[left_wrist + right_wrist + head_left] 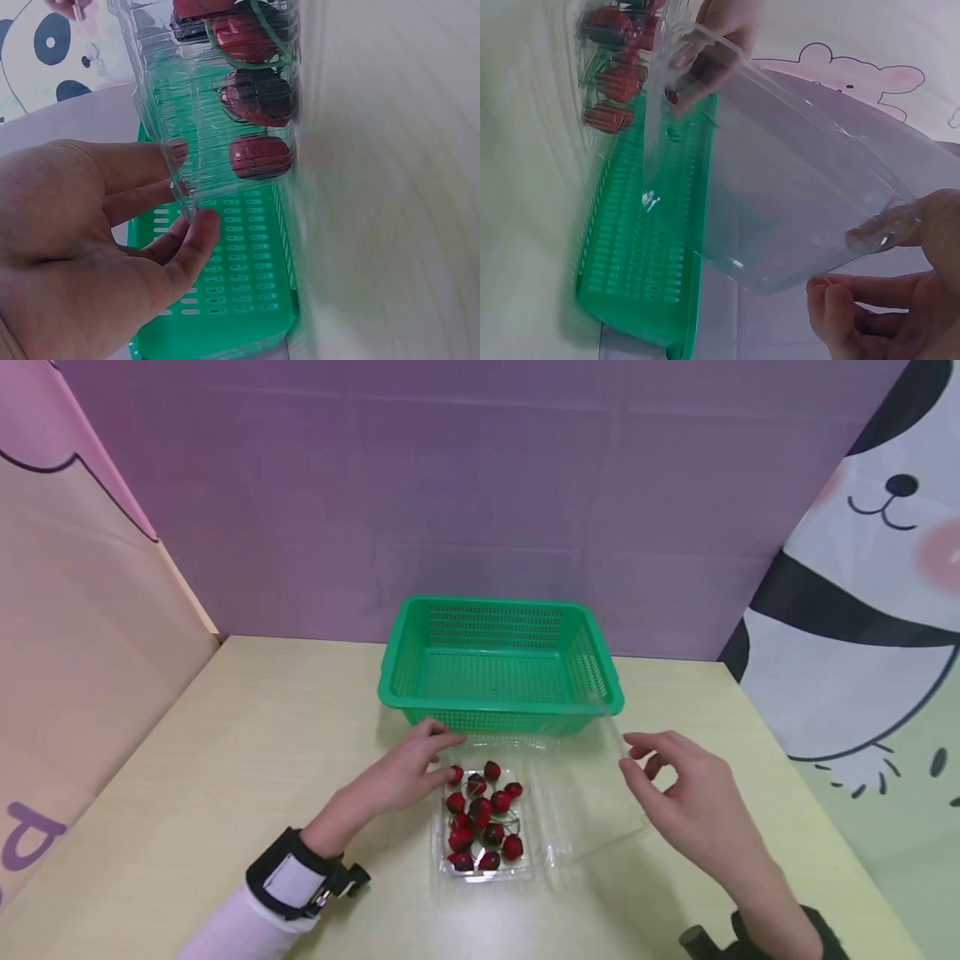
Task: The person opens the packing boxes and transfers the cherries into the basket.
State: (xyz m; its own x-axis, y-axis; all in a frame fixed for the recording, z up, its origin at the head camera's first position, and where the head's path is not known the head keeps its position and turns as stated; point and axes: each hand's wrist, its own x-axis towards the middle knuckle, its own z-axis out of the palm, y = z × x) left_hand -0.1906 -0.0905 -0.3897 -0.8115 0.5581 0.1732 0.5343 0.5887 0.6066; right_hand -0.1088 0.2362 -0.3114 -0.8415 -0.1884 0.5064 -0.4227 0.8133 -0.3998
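A clear plastic clamshell box lies on the table with several dark red cherries in it, some with green stems. My left hand is at its far left corner; in the left wrist view the thumb and fingers pinch the corner of the rim. The clear lid stands raised on the right side of the box. My right hand holds the lid's outer edge between thumb and fingers.
Right behind the box stands a green plastic basket with slotted walls. The pale wooden table ends at a purple backdrop. Printed cloths hang on the left and right, one with a panda.
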